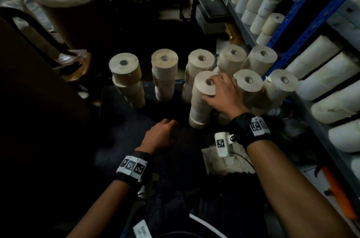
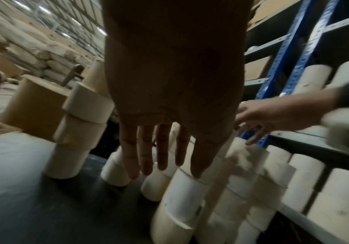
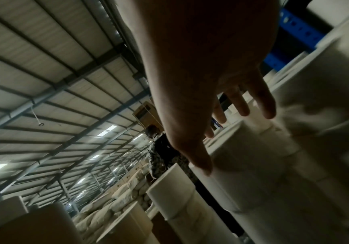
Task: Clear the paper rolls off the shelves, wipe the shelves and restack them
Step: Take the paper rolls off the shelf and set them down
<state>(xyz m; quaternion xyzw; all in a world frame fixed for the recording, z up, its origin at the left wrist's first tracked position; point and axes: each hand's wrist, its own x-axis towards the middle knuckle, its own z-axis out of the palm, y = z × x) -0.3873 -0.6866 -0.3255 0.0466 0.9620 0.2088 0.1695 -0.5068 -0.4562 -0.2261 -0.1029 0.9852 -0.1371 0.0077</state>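
Note:
Several stacks of beige paper rolls [image 1: 164, 70] stand upright on the dark floor in front of the shelves. My right hand [image 1: 221, 91] lies over the top roll of the nearest stack [image 1: 200, 107], fingers spread across its top and thumb against its side. In the right wrist view the right hand [image 3: 221, 115] shows straight, spread fingers, the thumb touching that roll [image 3: 242, 165]. My left hand [image 1: 161, 134] hovers low over the floor just left of this stack and holds nothing. Its fingers [image 2: 161, 151] are straight in the left wrist view. More rolls [image 1: 331, 74] lie on the shelf.
The blue-and-grey shelving [image 1: 303, 23] runs along the right, packed with rolls. A big brown roll [image 1: 68, 4] and a stool [image 1: 78, 64] stand at the left. A white box [image 1: 228, 163] sits on the floor near my right wrist. A person [image 3: 163, 153] stands far off.

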